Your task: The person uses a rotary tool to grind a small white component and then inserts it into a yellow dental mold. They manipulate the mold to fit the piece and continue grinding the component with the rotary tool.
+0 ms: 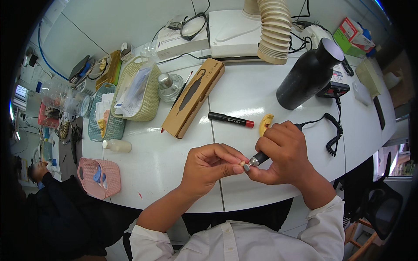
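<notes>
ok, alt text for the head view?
A right hand holds a black handheld tool, its grey disc tip beside a small pale piece pinched in the left hand, over a white table. Behind them are a cardboard box and a black bottle.

Single view here: left fisheye of the head pair, upright, unmirrored. Sits above the wearer's shirt front (pixel 230 241), pitched down and forward across the white table (pixel 152 169). Left hand (pixel 211 167) and right hand (pixel 283 150) are close to the lens, just below and right of frame centre; wall (pixel 100 19) is farther off, along the top. Very wide field: reaches a neighbouring person (pixel 65 217) at left rim, office chair (pixel 383 206) at right. Table's near side bows; corners go black.
</notes>
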Tool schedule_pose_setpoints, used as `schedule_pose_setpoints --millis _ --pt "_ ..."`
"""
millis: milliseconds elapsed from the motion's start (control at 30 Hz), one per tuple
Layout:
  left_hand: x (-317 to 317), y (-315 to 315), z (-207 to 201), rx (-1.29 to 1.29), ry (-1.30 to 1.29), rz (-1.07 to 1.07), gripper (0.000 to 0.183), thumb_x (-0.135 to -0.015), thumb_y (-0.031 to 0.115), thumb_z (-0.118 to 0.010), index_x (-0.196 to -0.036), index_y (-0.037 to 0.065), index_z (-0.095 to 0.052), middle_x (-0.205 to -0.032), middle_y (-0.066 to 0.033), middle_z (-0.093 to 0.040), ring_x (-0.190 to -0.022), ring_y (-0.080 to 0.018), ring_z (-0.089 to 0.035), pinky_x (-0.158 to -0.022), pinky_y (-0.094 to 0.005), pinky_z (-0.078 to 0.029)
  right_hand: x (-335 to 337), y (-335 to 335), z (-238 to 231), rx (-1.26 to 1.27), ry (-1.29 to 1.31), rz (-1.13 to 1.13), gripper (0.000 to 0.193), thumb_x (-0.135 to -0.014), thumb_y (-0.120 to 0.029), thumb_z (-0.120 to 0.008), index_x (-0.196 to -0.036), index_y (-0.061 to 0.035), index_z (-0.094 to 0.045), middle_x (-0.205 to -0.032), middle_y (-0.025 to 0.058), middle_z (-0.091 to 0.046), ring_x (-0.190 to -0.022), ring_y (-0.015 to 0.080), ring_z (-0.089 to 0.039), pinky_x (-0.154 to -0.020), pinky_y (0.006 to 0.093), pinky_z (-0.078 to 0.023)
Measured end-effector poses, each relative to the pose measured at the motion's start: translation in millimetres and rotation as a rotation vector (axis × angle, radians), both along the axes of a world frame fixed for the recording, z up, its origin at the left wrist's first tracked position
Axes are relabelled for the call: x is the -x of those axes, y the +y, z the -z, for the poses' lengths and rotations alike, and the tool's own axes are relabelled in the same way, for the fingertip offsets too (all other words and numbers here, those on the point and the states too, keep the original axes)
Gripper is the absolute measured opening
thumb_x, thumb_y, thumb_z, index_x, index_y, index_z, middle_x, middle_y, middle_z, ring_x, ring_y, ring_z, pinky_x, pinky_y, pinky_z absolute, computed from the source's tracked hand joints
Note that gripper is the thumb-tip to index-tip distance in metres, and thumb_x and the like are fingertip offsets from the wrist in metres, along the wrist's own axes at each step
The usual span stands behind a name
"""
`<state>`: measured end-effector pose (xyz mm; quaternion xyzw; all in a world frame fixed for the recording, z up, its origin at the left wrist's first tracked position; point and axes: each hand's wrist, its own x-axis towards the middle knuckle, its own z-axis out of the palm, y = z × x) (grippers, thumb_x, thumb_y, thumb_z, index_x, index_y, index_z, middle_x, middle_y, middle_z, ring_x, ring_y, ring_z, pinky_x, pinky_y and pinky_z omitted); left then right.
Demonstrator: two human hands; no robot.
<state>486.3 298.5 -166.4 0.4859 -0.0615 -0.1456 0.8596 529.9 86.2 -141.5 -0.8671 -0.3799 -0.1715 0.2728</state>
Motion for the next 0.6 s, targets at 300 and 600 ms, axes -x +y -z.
schedule_pose_setpoints --millis 300,600 --pt "0.0 -1.6 1.5 -0.012 0.007 -0.034 0.014 -0.081 -0.002 -0.077 -0.089 0.003 -0.067 -0.093 -0.0106 -0.068 -0.090 -0.0210 -0.065 -0.082 -0.0352 -0.052 0.0 -0.1 -0.6 0.002 -0.003 0.035 0.037 -0.066 -0.040 -0.078 -0.068 -0.0108 -0.055 -0.066 0.0019 -0.050 -0.060 0.0197 -0.052 -0.060 0.0331 -0.035" --pt "0.6 -0.6 4.3 0.000 0.027 -0.034 0.014 -0.081 0.000 -0.077 -0.089 0.006 -0.066 -0.091 -0.0096 -0.069 -0.091 -0.0221 -0.065 -0.083 -0.0365 -0.053 0.1 1.3 0.1 -0.011 -0.004 0.034 0.041 -0.067 -0.043 -0.078 -0.070 -0.0096 -0.055 -0.066 0.0022 -0.050 -0.059 0.0194 -0.052 -0.059 0.0329 -0.035"
